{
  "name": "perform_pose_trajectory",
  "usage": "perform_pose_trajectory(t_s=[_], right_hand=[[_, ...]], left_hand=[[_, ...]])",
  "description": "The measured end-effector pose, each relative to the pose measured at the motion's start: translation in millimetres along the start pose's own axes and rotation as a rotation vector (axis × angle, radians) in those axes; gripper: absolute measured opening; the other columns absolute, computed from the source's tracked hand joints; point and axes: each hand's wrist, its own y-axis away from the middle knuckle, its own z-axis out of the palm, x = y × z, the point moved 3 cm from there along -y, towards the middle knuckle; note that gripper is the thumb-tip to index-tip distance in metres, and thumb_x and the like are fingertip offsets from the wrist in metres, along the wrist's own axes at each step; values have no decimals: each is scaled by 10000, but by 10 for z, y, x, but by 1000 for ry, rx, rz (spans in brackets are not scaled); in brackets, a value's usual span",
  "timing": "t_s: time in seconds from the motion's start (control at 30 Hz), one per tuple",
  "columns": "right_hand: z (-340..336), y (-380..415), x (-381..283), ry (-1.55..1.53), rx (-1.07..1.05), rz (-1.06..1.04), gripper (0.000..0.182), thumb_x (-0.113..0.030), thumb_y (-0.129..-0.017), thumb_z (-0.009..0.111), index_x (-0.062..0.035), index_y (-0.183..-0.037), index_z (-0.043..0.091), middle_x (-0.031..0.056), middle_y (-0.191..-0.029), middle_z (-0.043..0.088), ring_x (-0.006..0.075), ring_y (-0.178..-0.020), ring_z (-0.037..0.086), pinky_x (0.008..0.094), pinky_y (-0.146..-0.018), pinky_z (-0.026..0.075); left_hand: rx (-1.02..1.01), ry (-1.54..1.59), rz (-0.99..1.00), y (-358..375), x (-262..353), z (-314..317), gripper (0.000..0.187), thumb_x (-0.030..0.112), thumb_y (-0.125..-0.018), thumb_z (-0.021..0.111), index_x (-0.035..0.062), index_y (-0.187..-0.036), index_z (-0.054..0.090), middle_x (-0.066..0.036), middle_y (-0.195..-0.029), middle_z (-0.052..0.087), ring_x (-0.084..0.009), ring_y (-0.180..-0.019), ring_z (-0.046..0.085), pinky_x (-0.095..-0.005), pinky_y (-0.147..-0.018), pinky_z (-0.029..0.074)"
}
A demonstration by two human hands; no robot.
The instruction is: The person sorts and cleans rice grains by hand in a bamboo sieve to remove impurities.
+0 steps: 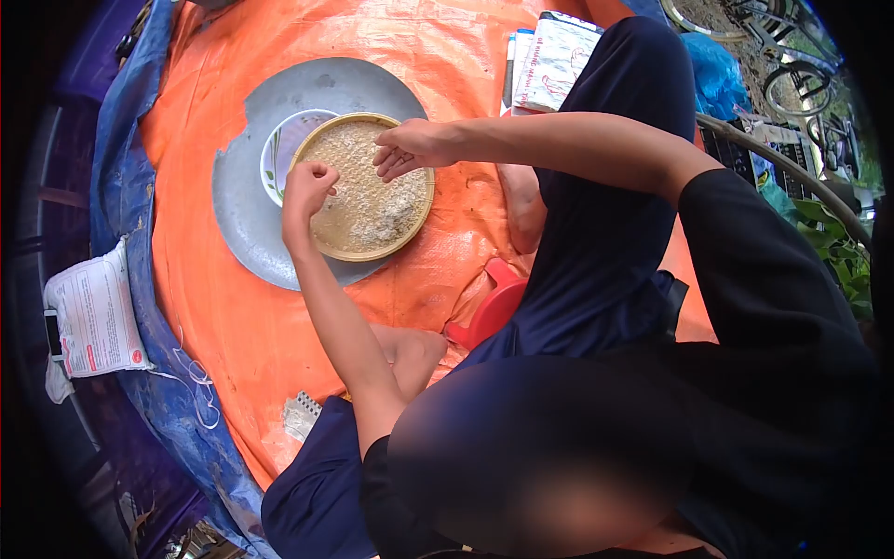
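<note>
A round yellow-rimmed sieve or basket [421, 216] holds pale grains, with a whiter heap at its lower right. It overlaps a white bowl with a leaf pattern [276, 160], and both rest on a large grey round tray [244, 219]. My left hand [309, 193] is over the left rim, its fingers curled closed; whatever they may hold is hidden. Over the upper right of the grains is my right hand [410, 151], fingers loosely spread, with nothing seen in it.
An orange tarp [447, 47] lies under everything, with a blue tarp [140, 270] along its left edge. A red plastic stool [500, 305] is beside my legs. There are a white sack [98, 317] at left, printed packs [557, 63] at top and bicycles [798, 88] at upper right.
</note>
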Motion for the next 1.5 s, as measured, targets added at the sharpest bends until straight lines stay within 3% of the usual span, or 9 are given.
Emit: perform_pose_trajectory(t_s=[0.13,0.37,0.67,0.9,0.93,1.1,1.23,1.33,1.5], right_hand=[[9,-44,13,24,-2,23,428,-281,-991,423,117,-1117,522,212,-1054,617,265,-967,644,322,-888,535],[27,1,8,56,0,23,431,-287,-985,433,114,-1111,526,215,-1052,618,263,-965,646,315,-882,537],[27,-3,21,59,-2,18,425,-280,-972,448,116,-1102,530,213,-1045,621,261,-959,648,315,-884,536],[41,-4,13,49,3,19,406,-266,-964,464,114,-1091,535,207,-1035,627,262,-957,650,316,-880,538],[46,-4,15,47,3,21,405,-266,-965,465,113,-1091,535,207,-1033,627,263,-957,650,317,-880,538],[37,-5,14,40,-23,-9,467,-253,-968,439,166,-1171,479,267,-1105,598,310,-991,642,346,-901,540],[22,-5,22,-8,0,-18,408,-272,-974,468,113,-1096,532,205,-1023,627,280,-969,643,343,-896,535],[-14,-17,23,-5,-31,-12,477,-283,-977,459,155,-1165,478,248,-1103,589,307,-1026,618,367,-913,534],[-12,29,-13,24,-9,5,444,-289,-982,447,123,-1136,503,201,-1046,599,268,-997,623,335,-917,526]], left_hand=[[-52,256,11,104,69,-159,204,234,-849,632,35,-808,652,12,-727,636,-88,-633,620,-249,-586,438],[-93,318,-18,139,119,-163,167,186,-823,636,25,-818,679,-7,-698,622,-91,-640,614,-230,-577,412],[113,-188,11,-7,-36,-18,193,169,-765,723,-13,-826,702,-76,-686,675,-134,-622,633,-280,-574,472],[183,-440,2,73,191,164,164,189,-681,772,61,-772,725,-121,-743,693,-257,-681,667,-367,-633,499],[151,-450,-18,66,207,180,123,166,-709,754,58,-755,714,-151,-784,690,-316,-711,674,-409,-668,515],[146,-643,52,75,379,280,67,69,-733,668,18,-757,704,-217,-790,672,-338,-768,684,-438,-693,522],[273,-746,173,6,290,424,116,42,-756,597,32,-758,712,-217,-773,668,-351,-730,684,-450,-655,536],[170,-671,70,64,337,342,196,146,-661,706,25,-815,705,-223,-844,675,-362,-823,678,-445,-720,532],[250,-372,53,54,481,177,190,140,-627,694,-4,-746,664,-214,-774,665,-341,-741,673,-423,-681,517]])
